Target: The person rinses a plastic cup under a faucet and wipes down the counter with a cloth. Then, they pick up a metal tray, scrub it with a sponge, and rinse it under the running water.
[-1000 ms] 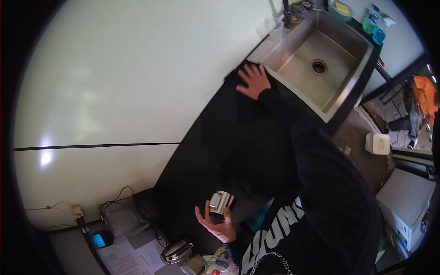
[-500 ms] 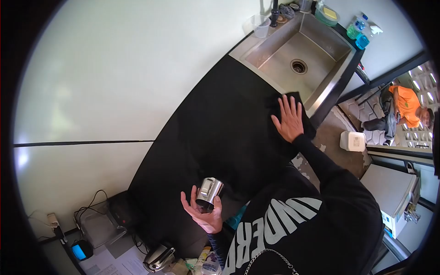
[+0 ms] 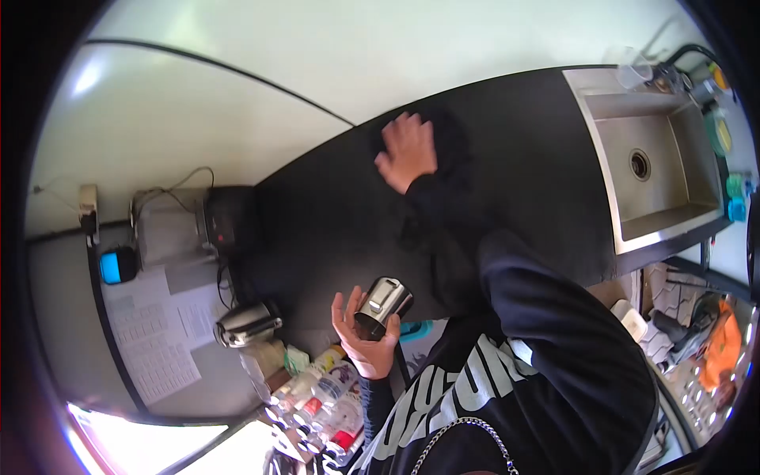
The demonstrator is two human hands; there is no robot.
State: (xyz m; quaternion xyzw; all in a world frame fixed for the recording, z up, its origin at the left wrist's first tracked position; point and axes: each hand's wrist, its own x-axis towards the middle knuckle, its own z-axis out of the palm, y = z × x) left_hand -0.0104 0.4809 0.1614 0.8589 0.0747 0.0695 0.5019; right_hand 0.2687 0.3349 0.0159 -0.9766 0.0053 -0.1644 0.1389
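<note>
My left hand [image 3: 369, 342] holds a shiny metal cup-like container [image 3: 385, 304] above the near edge of the black counter [image 3: 332, 214], its fingers partly round it. Farther off, my right hand [image 3: 409, 152] lies spread, palm down, near the counter's back edge by the wall. A black cloth [image 3: 447, 142] shows around it, hard to tell from the dark counter. The right hand is slightly blurred.
A steel sink [image 3: 657, 198] is set in the counter's right end, with a clear plastic cup [image 3: 634, 73] behind it. At left are a metal kettle [image 3: 249, 323], a blue-screened device [image 3: 119, 265] and papers. A person in orange [image 3: 720, 344] is at far right.
My right hand has moved from beside the sink leftward to the counter's back edge, with the black cloth. The view has turned left. My left hand still holds the metal container.
</note>
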